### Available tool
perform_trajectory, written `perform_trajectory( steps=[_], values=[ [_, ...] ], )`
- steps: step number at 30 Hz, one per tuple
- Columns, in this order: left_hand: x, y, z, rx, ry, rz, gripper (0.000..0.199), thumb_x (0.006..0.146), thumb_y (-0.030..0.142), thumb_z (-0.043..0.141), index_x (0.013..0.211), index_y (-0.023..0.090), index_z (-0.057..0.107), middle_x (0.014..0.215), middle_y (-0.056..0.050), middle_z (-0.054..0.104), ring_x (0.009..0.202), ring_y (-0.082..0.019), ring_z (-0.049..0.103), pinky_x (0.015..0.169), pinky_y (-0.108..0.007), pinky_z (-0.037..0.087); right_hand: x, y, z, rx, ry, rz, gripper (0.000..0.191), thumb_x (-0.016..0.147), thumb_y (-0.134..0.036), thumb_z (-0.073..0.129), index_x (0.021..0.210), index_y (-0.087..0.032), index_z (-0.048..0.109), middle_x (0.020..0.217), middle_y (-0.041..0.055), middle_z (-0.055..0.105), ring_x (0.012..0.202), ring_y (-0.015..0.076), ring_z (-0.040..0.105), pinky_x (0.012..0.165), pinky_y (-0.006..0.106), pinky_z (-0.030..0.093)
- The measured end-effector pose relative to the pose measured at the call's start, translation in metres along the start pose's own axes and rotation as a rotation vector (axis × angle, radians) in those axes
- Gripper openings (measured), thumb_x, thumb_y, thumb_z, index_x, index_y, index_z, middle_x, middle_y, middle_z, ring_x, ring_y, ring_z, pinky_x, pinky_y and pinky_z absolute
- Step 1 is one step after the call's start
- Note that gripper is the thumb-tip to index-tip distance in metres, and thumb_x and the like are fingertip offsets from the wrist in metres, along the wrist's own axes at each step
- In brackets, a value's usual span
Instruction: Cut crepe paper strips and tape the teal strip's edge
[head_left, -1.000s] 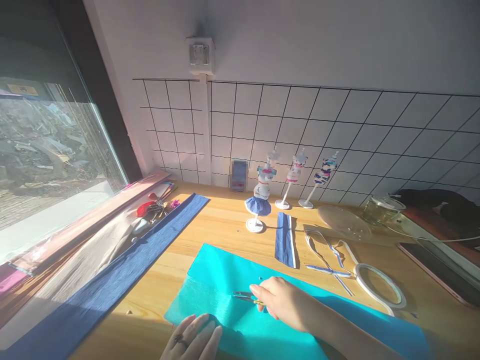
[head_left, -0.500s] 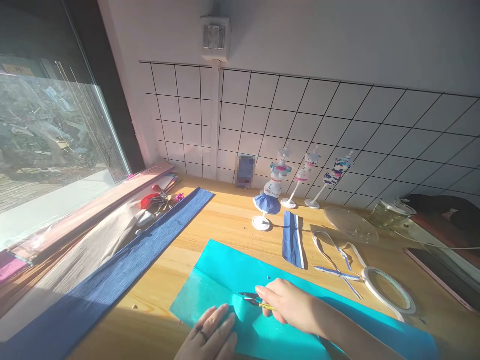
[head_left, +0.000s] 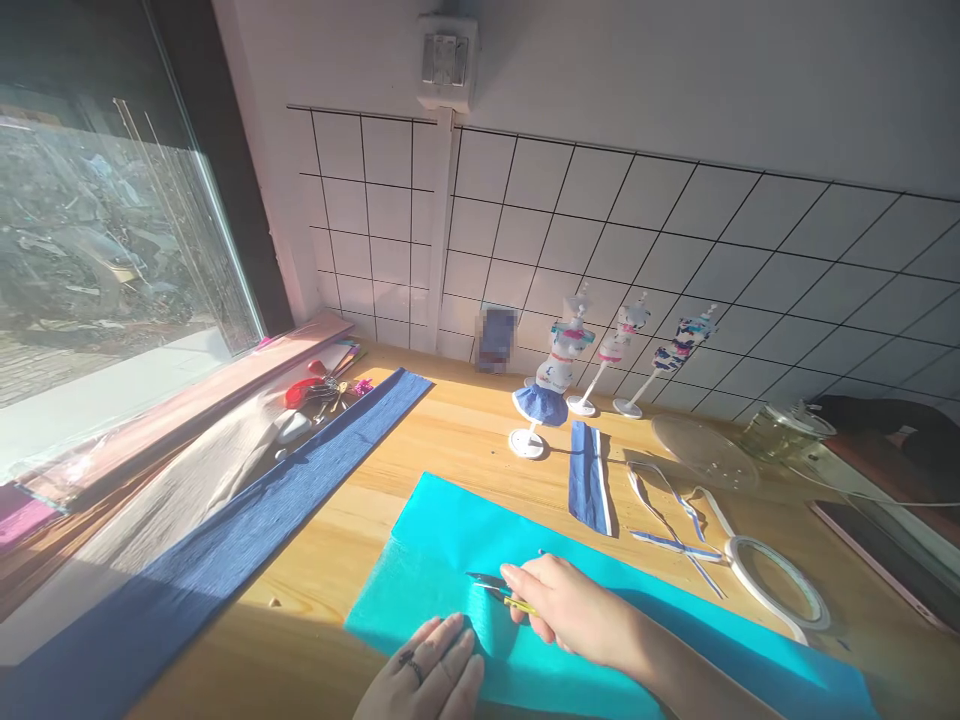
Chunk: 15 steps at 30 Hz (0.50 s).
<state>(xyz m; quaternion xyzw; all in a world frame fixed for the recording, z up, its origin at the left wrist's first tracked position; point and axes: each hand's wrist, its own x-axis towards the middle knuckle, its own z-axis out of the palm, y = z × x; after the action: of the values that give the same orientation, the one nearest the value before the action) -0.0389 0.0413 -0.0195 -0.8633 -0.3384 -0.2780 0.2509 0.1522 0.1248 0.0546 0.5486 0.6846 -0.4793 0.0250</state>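
A wide sheet of turquoise paper point(head_left: 450, 520) lies at the front of the table. My right hand point(head_left: 555, 605) is closed round small scissors point(head_left: 491, 588) with yellow handles; their dark blades point left over the sheet. Whether the blades are parted is hard to make out. Flat on the paper, to the lower left of the scissors, rests my left hand point(head_left: 431, 672), fingers stretched and a dark ring on one of them. Beyond the sheet stands a small white dress form point(head_left: 551, 375) in a blue skirt. Near it lies a folded blue strip with white edging point(head_left: 589, 480).
Long blue crepe paper point(head_left: 300, 510) runs along the left. Keys with a red holder point(head_left: 307, 392) lie behind it. At right are a white tape roll point(head_left: 776, 585), thin strips, a phone point(head_left: 874, 555) and a glass jar point(head_left: 784, 430). Two more dress forms point(head_left: 679, 345) stand at the back.
The view has tilted slightly. My right hand and the scissors have shifted a little left across the turquoise paper. My left hand stays flat on the sheet, close to where it was.
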Motion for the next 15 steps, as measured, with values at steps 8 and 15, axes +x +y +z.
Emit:
perform_trajectory(
  steps=[8,15],
  values=[
    [-0.005,0.001,-0.001,-0.042,0.012,-0.035,0.029,0.091,0.019,0.036,0.099,0.017,0.064,0.101,-0.001,0.069,0.101,-0.015,0.060,0.089,-0.024,0.049,0.001,-0.010,0.005,-0.071,0.027,-0.106,0.049,0.091,-0.048,0.024,0.053,-0.019,0.034,0.046,-0.0033,0.037,0.045,0.0098,0.037,0.050,0.025,0.030],
    [-0.004,0.002,-0.004,-0.056,-0.006,-0.046,0.030,0.091,0.017,0.035,0.101,0.017,0.063,0.104,-0.001,0.068,0.104,-0.015,0.058,0.091,-0.023,0.048,0.011,-0.002,0.012,-0.251,0.093,-0.217,0.038,0.092,-0.033,0.026,0.062,-0.018,0.043,0.054,-0.0032,0.040,0.049,0.0086,0.037,0.046,0.022,0.024]
  ],
)
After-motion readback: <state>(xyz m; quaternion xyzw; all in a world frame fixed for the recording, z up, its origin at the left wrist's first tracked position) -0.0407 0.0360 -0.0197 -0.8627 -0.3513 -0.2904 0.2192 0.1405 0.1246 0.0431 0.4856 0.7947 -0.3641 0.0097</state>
